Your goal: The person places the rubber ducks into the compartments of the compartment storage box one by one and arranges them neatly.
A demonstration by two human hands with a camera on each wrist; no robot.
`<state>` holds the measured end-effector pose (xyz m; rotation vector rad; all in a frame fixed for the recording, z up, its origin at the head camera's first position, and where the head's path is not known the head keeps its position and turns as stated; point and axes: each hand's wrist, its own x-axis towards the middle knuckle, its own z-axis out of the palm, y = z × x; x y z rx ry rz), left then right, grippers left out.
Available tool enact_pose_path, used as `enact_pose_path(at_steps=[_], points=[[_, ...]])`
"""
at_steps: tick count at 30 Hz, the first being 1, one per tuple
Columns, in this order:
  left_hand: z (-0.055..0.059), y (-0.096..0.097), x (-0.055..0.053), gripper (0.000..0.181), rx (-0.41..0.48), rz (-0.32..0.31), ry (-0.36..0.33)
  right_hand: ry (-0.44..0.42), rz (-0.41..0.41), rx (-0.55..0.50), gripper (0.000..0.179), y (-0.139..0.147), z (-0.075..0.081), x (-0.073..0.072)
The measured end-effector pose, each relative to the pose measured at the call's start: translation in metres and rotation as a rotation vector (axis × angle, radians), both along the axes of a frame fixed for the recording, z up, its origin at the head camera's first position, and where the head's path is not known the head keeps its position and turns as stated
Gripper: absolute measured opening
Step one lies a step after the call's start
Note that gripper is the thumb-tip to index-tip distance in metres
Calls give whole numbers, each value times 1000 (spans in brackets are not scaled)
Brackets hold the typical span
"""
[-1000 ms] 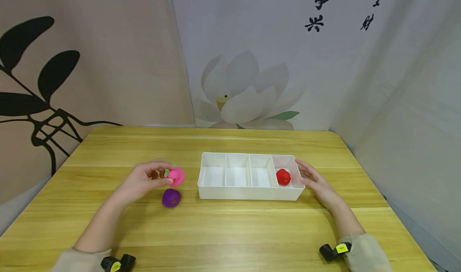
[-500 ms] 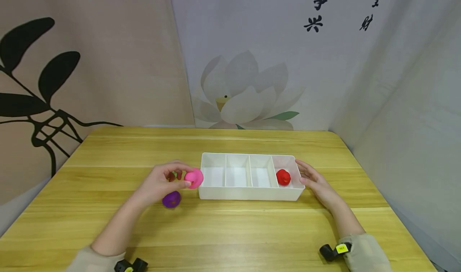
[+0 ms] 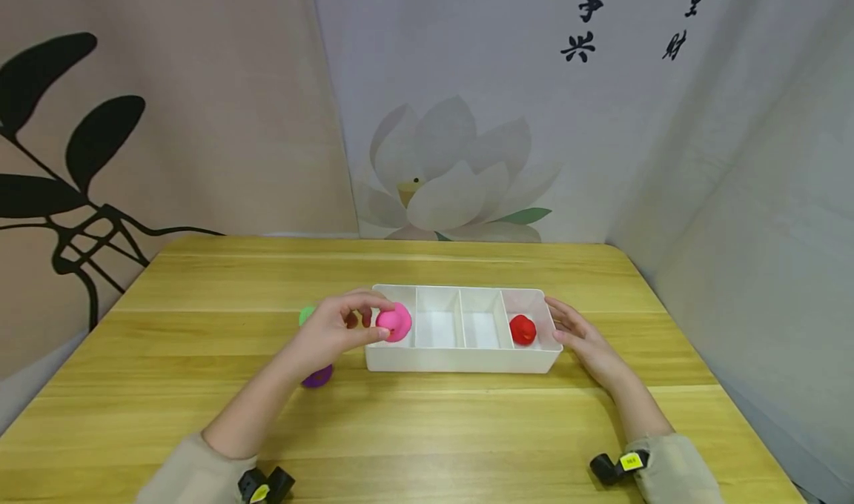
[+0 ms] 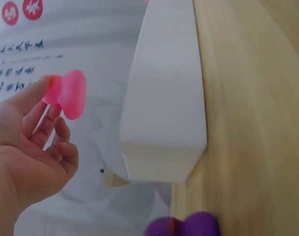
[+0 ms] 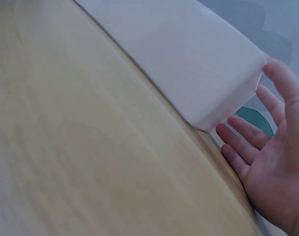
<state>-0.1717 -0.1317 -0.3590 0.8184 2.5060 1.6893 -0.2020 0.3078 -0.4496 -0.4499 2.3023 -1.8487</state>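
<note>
My left hand (image 3: 340, 327) pinches a pink rubber duck (image 3: 394, 322) between thumb and fingertips. In the head view the duck overlaps the leftmost compartment of a white divided box (image 3: 460, 359); the left wrist view shows the pink duck (image 4: 73, 94) beside the box wall (image 4: 164, 88). A red rubber duck (image 3: 523, 330) sits in the rightmost compartment. My right hand (image 3: 590, 341) rests at the box's right end, its thumb on the corner near the rim (image 5: 265, 61) and its other fingers fairly straight along the end wall.
On the wooden table (image 3: 454, 437), a purple duck (image 3: 317, 376) lies left of the box, partly behind my left wrist. Behind my left hand a bit of a green thing (image 3: 306, 314) shows. A printed cloth backdrop (image 3: 480, 67) rises past the table's far edge.
My left hand has carried the pink duck rightward, from beside the purple duck to over the box's left end. The green thing, now partly showing, was mostly hidden. My right hand stays put.
</note>
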Motion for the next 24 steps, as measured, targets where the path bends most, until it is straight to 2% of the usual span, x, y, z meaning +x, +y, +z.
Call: enact_pose_path(at_steps=[8,14,24], points=[[14,25,-14,28,-28,-65,-16,-2,-8,13,57,1,-2,-1],[20,43,-26,29,-46,-97,-27,-19,-17,29,58,1,0,0],[16,76,-44,27,-112,-170,-4,1,1,2,57,2,-2,-1]])
